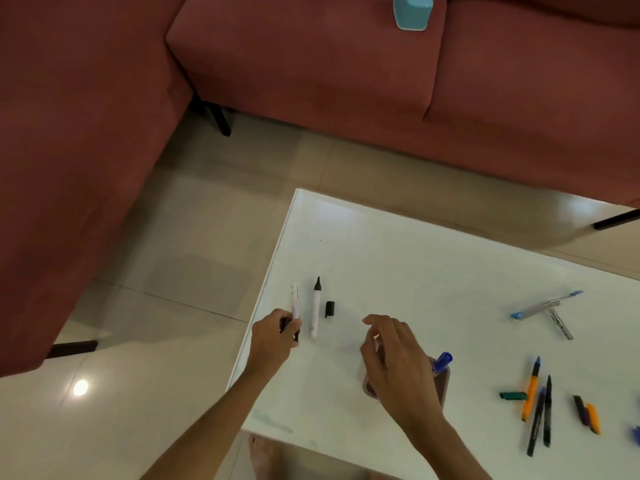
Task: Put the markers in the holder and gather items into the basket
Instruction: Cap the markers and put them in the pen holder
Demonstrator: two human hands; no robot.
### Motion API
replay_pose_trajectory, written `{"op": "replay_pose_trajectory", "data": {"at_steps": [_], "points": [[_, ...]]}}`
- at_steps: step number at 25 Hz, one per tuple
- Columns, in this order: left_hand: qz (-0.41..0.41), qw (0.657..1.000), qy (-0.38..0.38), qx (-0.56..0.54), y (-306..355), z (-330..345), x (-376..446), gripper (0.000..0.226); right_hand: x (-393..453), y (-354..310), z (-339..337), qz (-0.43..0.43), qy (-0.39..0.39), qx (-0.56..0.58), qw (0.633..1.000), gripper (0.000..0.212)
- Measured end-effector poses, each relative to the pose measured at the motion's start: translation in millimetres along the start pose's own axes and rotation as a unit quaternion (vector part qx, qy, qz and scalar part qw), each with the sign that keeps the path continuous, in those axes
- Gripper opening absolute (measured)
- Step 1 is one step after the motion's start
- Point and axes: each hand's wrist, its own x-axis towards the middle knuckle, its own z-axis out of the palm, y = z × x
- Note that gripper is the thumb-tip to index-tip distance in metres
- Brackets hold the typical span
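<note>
The holder (443,382) is mostly hidden behind the right hand (398,358); only its dark right rim and a bit of its left wall show, near the table's front. A blue-capped marker (442,362) sticks out of it, leaning up and to the right. The right hand hovers over the holder with fingers loosely spread and lightly bent, holding nothing that can be seen.

The left hand (277,336) grips the lower end of a white marker (295,301) at the table's left edge, fingers curled round it. Its long axis runs nearly straight away from the person; its lower end is covered by the fingers, so which end bears the tip cannot be told. Small marks on the barrel are too small to read.

Just beside it to the right lies a second white marker (315,308), uncapped, parallel to the first, its black tip pointing away. Its black cap (330,309) lies just to the right, apart from it.

Further right on the white table (415,258) lie a blue-ended pen (545,304) crossed by a metal piece (561,323), hard to identify. Near the right front are an orange pen (531,389), two dark pens (542,414), a green cap (512,395) and an orange and dark pair (588,415). A blue thing (635,433) is cut off at the right edge.

No basket is in view. A red sofa (311,64) stands behind, with a blue object (412,10) cut off at the top
</note>
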Motion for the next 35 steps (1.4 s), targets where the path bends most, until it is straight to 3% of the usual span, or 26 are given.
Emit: {"op": "replay_pose_trajectory", "data": {"at_steps": [3,5,8,10,12,14,16,18,20,23,26,30,35], "points": [[0.009,0.981,-0.152,-0.117,24.3,-15.5,-28.4,0.014,4.5,-6.3,-1.7,-0.058,-0.111,-0.086,0.988,0.068],[0.025,0.961,-0.251,-0.118,36.6,-24.2,-49.2,0.016,9.4,-5.3,-0.4,-0.122,-0.185,-0.193,0.956,0.090],[0.029,0.946,-0.317,-0.061,43.7,-31.9,-72.8,0.018,13.7,-7.8,-11.4,-0.139,-0.213,-0.255,0.933,0.083],[0.024,0.940,-0.335,-0.054,45.5,-32.3,-83.3,0.017,10.1,-1.7,-18.9,-0.181,-0.157,-0.259,0.935,0.068],[0.018,0.949,-0.303,-0.084,50.0,-29.2,-90.2,0.018,5.6,12.5,-25.1,-0.216,-0.094,-0.273,0.933,0.054],[0.009,0.967,-0.215,-0.136,53.5,-29.9,-89.0,0.021,2.5,28.8,-33.6,-0.228,-0.050,-0.269,0.934,0.039],[0.004,0.976,-0.142,-0.167,58.1,-33.9,-84.6,0.023,-3.3,44.3,-47.8,-0.200,-0.025,-0.257,0.945,0.032],[-0.016,0.976,-0.117,-0.184,63.1,-33.7,-84.8,0.023,-14.3,56.3,-58.9,-0.169,-0.007,-0.229,0.958,0.030],[-0.033,0.973,-0.107,-0.203,68.5,-28.8,-90.6,0.023,-31.3,60.8,-64.7,-0.142,-0.015,-0.188,0.972,0.022],[-0.040,0.967,-0.104,-0.230,77.6,-19.2,-100.1,0.027,-62.9,54.3,-68.5,-0.091,-0.006,-0.073,0.993,0.054],[-0.061,0.950,-0.156,-0.262,87.1,-11.4,-105.2,0.027,-89.2,43.3,-68.8,-0.018,0.017,0.016,1.000,0.049],[-0.128,0.915,-0.182,-0.335,88.4,3.8,-110.9,0.029,-113.4,32.9,-60.7,0.017,0.029,0.017,0.999,0.048],[-0.173,0.901,-0.167,-0.359,91.5,18.2,-119.9,0.030,-128.5,27.4,-53.7,0.045,0.033,0.017,0.998,0.050]]}}
